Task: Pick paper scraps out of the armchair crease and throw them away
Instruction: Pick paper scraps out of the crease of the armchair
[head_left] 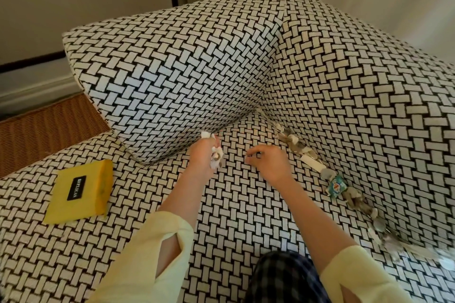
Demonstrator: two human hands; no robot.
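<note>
You see the armchair in a black-and-white basket-weave pattern, a yellow box with a black label, pale yellow sleeves and white-grey paper scraps

Paper scraps — white and grey, crumpled — lie in a ragged line along the armchair crease, starting just right of the right hand and running toward the near right. A clutch of scraps sits bunched in the closed left hand.
</note>
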